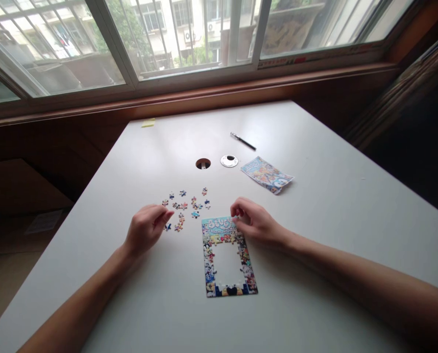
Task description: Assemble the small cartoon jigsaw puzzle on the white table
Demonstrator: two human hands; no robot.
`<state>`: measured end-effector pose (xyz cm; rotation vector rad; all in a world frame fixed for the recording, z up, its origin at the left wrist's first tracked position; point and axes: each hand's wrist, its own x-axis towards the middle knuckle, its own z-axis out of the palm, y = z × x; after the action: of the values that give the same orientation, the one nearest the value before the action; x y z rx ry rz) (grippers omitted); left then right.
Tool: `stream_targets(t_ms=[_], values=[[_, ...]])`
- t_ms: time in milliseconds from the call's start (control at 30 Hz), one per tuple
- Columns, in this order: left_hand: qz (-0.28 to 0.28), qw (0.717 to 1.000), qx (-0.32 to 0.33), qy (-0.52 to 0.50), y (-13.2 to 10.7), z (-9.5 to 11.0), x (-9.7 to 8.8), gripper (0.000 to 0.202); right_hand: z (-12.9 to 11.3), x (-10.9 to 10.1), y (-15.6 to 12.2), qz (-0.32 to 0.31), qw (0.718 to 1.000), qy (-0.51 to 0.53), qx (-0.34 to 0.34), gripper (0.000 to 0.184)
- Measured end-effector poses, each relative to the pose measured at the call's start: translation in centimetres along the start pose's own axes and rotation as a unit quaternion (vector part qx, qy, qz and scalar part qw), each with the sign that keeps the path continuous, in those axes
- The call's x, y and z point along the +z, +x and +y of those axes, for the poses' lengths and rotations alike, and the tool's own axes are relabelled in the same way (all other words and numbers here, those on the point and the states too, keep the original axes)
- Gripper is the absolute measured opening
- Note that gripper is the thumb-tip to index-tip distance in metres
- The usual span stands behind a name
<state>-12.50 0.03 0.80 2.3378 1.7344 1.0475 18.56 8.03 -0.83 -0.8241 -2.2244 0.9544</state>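
The puzzle (209,260), its title (221,225) too blurred to read, lies on the surface (160,314) at six o'clock. The left hand (143,228) curls at its ten, near pieces (183,206), the right hand (255,223) at its one; whether fingers (241,206) meet, I cannot tell.

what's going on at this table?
A person has a jigsaw board on a white table. Its patterned edges surround a white, unfilled middle. Loose pieces lie scattered past its upper left. The left hand is beside those pieces; can't tell if it holds one. The right hand is at the board's upper right corner. A picture sheet and a pen lie farther off.
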Motion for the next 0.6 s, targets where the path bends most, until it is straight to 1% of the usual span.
stream_targets(t_ms=[67,100,133,233,333,400,600], values=[[-0.023,1.000,0.006,0.011,-0.3,-1.2,-0.3,0.016,0.2,-0.1,0.0,0.019,0.999,0.026,0.028,0.015],[-0.043,0.999,0.016,0.020,-0.2,-1.6,-0.6,0.011,0.3,-0.1,0.0,0.026,0.998,0.036,0.039,0.014],[-0.063,0.997,0.029,0.032,-0.1,-1.9,-1.0,0.011,0.4,-0.1,-0.1,0.032,0.997,0.044,0.048,0.012],[-0.134,0.987,0.062,0.069,0.4,-2.7,-2.4,0.019,0.6,-0.1,-0.2,0.027,0.997,0.051,0.054,0.011],[-0.185,0.978,0.061,0.072,0.5,-3.1,-3.4,0.022,0.8,-0.1,-0.3,0.019,0.997,0.049,0.053,0.011],[-0.200,0.976,0.060,0.069,0.4,-3.1,-3.7,0.026,0.8,-0.1,-0.3,0.017,0.997,0.048,0.053,0.011],[-0.194,0.974,0.069,0.096,0.3,-2.7,-3.6,0.023,0.8,-0.2,-0.3,0.009,0.998,0.040,0.056,0.010]])
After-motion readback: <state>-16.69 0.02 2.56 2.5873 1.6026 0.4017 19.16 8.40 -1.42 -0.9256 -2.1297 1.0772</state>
